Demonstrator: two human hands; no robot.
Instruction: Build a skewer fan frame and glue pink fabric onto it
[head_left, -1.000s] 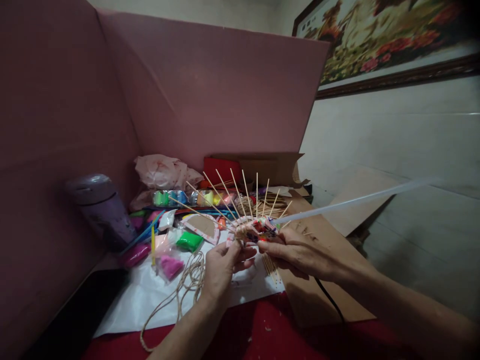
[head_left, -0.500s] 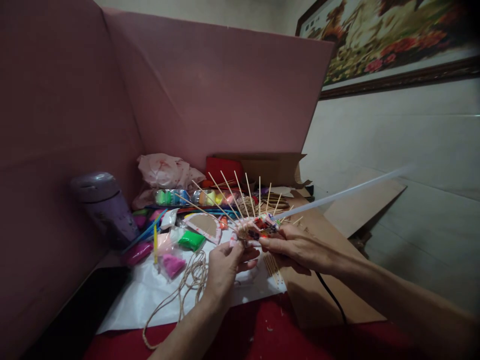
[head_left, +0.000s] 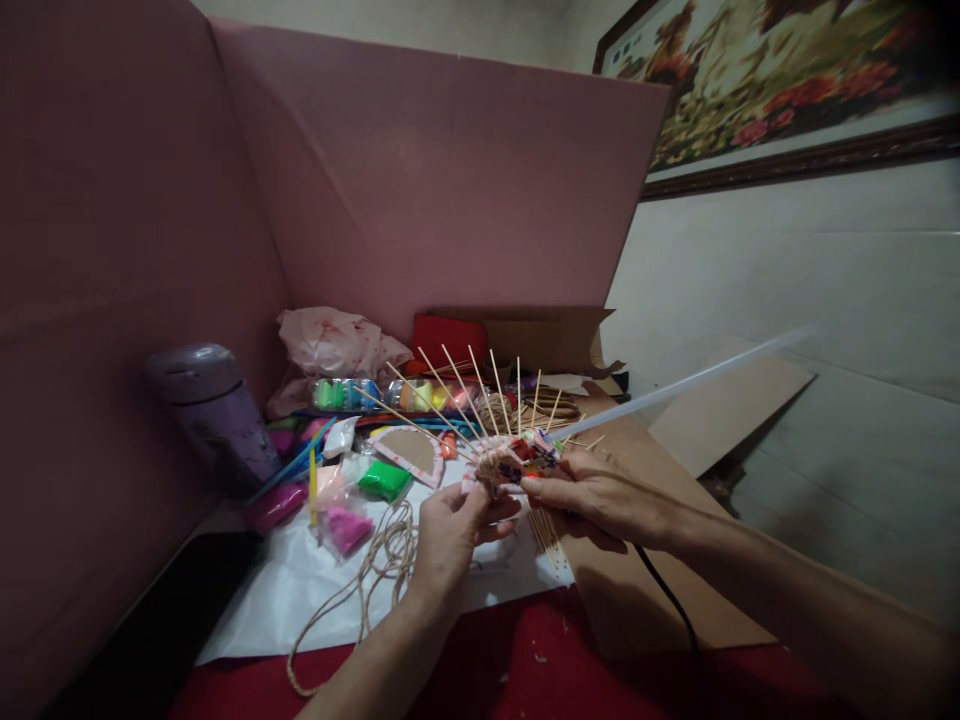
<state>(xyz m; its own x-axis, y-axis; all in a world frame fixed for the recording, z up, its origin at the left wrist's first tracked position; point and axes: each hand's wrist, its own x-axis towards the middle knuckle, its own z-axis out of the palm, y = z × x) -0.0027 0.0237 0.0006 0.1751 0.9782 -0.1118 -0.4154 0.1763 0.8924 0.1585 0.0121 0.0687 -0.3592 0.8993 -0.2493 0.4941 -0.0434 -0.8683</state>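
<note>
My left hand [head_left: 450, 530] is closed at its fingertips on the near edge of a small craft piece [head_left: 491, 450] with a pink-and-white wrapped rim. Thin wooden skewers [head_left: 457, 375] fan out from its far side. My right hand [head_left: 592, 500] wraps round a colourfully patterned glue gun [head_left: 544, 460], partly hidden by the fingers. A long translucent glue stick [head_left: 675, 385] juts from it up to the right, and a black cord [head_left: 664, 585] runs out below the hand. The gun's nozzle, close to the craft piece, cannot be made out.
Left of my hands lie a half-round cardboard piece [head_left: 409, 455], a green clay packet [head_left: 385, 481], a pink clay packet [head_left: 348, 530] and loose twine [head_left: 375, 560]. A purple flask [head_left: 217, 420] stands farther left. Cardboard [head_left: 667, 600] lies right; pink panels [head_left: 450, 180] rise behind.
Both hands stay almost in place, holding the craft piece and the glue gun. The glue stick's far end has shifted slightly left; the view has moved a little.
</note>
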